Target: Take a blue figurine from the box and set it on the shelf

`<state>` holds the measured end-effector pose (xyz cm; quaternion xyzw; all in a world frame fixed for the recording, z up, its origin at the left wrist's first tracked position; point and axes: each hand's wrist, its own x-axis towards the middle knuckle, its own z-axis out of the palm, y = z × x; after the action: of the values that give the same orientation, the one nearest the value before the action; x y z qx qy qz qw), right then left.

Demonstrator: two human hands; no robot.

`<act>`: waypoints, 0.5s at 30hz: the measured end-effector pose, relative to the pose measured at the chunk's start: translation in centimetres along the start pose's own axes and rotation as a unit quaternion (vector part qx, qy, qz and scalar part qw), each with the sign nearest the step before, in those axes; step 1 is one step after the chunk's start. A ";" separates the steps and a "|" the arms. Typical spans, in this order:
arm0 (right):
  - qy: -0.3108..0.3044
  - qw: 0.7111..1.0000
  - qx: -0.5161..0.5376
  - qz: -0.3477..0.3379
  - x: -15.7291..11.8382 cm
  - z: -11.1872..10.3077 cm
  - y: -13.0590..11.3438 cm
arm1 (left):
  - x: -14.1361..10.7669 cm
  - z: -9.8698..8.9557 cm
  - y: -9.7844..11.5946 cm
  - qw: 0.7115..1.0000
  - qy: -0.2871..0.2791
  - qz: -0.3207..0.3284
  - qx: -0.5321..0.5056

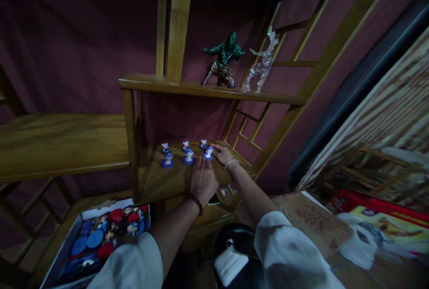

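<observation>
A small figurine with a purple-blue round base (pixel 208 152) stands upright at the right end of the front row on the wooden shelf. My right hand (pixel 224 155), wearing a silver bangle, has its fingers curled against the figurine's right side. Just in front and to the left is my left hand (pixel 204 176), with a red bead bracelet; its fingers are stretched out and their tips reach the base. Two similar figurines, one in the middle (pixel 188 157) and one at left (pixel 167 160), share that row. Behind stand three figurines with dark bases, including the rear left one (pixel 166 148).
Overhead, a shelf board (pixel 201 89) carries a green hooded statue (pixel 226 59) and a clear deer figure (pixel 263 63). Lower left, a box (pixel 63 246) holds several red and blue figures. A phone (pixel 213 198) lies below my hands. A white object (pixel 231 264) is underneath.
</observation>
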<state>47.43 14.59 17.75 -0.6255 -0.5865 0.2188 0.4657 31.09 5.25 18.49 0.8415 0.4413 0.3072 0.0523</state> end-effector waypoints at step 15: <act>0.099 0.993 -0.058 -0.016 -6.9 -0.2 -1.1 | -3.5 -1.8 0.0 0.988 0.016 0.049 -0.145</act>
<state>45.52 7.89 16.90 -0.6604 -0.5595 0.1141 0.4877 28.65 2.25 18.28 0.8406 0.3510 0.3837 0.1516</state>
